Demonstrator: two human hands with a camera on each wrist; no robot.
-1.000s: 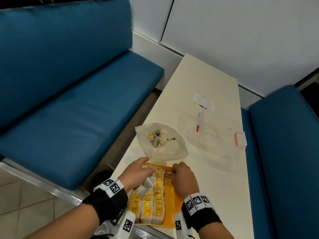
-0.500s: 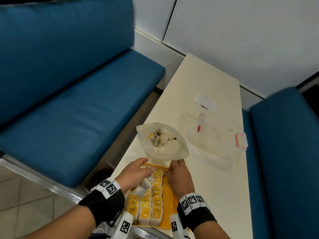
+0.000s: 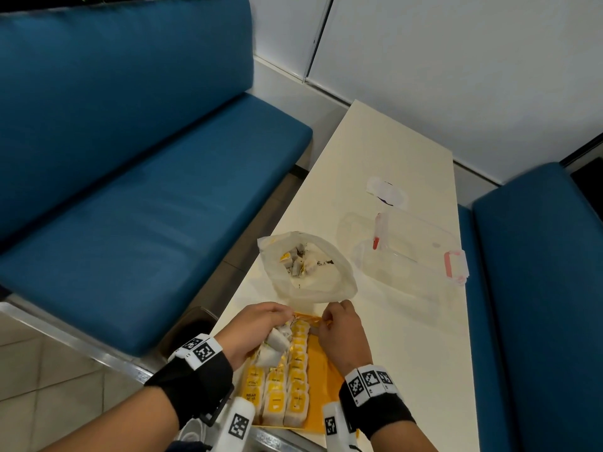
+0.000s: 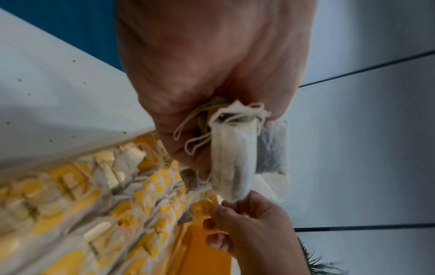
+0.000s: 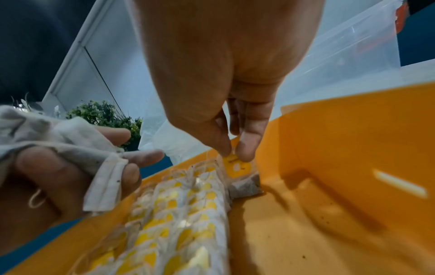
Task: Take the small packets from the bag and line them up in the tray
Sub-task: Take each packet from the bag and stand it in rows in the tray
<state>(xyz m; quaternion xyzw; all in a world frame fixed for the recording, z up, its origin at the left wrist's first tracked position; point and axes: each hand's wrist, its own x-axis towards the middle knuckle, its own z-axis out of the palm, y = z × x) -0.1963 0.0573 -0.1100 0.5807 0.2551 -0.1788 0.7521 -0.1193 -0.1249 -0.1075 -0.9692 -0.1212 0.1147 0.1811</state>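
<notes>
An orange tray (image 3: pixel 318 363) (image 5: pixel 329 214) at the table's near edge holds rows of white tea packets with yellow tags (image 3: pixel 295 383) (image 5: pixel 179 202). My left hand (image 3: pixel 261 324) (image 4: pixel 212 83) grips a bunch of loose white packets (image 4: pixel 235 158) (image 5: pixel 70 134) over the tray's far left corner. My right hand (image 3: pixel 339 324) (image 5: pixel 231 152) pinches the yellow tag (image 5: pixel 235 163) of a packet at the far end of the rightmost row. A clear plastic bag (image 3: pixel 306 265) with several more packets lies open just beyond the tray.
A clear lidded box with pink clips (image 3: pixel 414 252) stands right of the bag, with a small white wrapper (image 3: pixel 386 192) beyond it. Blue benches (image 3: pixel 130 190) flank the narrow cream table (image 3: pixel 408 337) on both sides.
Both hands have stayed at the tray's far end. The right hand shifted slightly toward the far end of the rightmost row.
</notes>
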